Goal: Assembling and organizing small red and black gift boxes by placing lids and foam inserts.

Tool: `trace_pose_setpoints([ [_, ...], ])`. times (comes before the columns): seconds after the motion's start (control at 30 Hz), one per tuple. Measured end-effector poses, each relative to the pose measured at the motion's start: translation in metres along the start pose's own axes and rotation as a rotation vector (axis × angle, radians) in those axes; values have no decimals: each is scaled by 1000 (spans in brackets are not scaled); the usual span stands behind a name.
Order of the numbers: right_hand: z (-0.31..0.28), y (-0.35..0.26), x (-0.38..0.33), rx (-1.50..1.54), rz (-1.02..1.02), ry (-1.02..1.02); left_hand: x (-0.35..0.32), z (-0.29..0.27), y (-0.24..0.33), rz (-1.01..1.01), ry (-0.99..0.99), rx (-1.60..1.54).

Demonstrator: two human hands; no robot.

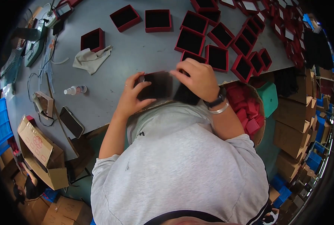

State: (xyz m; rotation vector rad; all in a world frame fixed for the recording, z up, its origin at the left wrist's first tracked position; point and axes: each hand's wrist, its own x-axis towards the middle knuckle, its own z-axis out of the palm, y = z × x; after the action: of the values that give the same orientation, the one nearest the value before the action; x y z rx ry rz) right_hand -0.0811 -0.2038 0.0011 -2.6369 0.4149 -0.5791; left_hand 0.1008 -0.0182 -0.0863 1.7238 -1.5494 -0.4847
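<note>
At the near table edge, my left hand [132, 93] is closed around the left side of a shallow, dark red box [157, 85]. Its inside looks black, and motion smears its outline. My right hand [200, 79] is bent in a pinch at the box's right side, on a black pad [186, 94] that hangs below the fingers. Whether the pad touches the box I cannot tell. Beyond my hands lie several open red boxes with black inside, among them a red box [216, 58] close to my right hand.
A grey cloth [92, 60], a small spray bottle [75, 90] and a phone [72, 122] lie on the left of the table. A round bin of red pieces [245, 107] stands at the right, beside a green stool [267, 99]. A cardboard box [43, 150] is at the lower left.
</note>
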Motion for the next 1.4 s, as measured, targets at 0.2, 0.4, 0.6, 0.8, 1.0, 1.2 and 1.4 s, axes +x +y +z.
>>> trace_pose_setpoints([
  [0.2, 20, -12, -31, 109, 345, -300, 8, -2, 12, -53, -27, -41],
  [0.4, 43, -17, -34, 19, 260, -169, 7, -2, 12, -17, -28, -90],
  [0.6, 39, -24, -36, -64, 223, -145, 6, 0, 15, 62, -59, 82],
  [0.8, 42, -10, -43, -47, 3, -437, 0, 0, 22, 227, 70, 517],
  [1.0, 44, -15, -39, -97, -72, -347, 10, -7, 37, 95, -143, 483],
  [1.2, 47, -9, -46, -102, -65, -335, 2, -6, 28, 324, -75, 518],
  [1.4, 53, -5, -48, -59, -101, -311, 8, -10, 31, 276, -114, 498],
])
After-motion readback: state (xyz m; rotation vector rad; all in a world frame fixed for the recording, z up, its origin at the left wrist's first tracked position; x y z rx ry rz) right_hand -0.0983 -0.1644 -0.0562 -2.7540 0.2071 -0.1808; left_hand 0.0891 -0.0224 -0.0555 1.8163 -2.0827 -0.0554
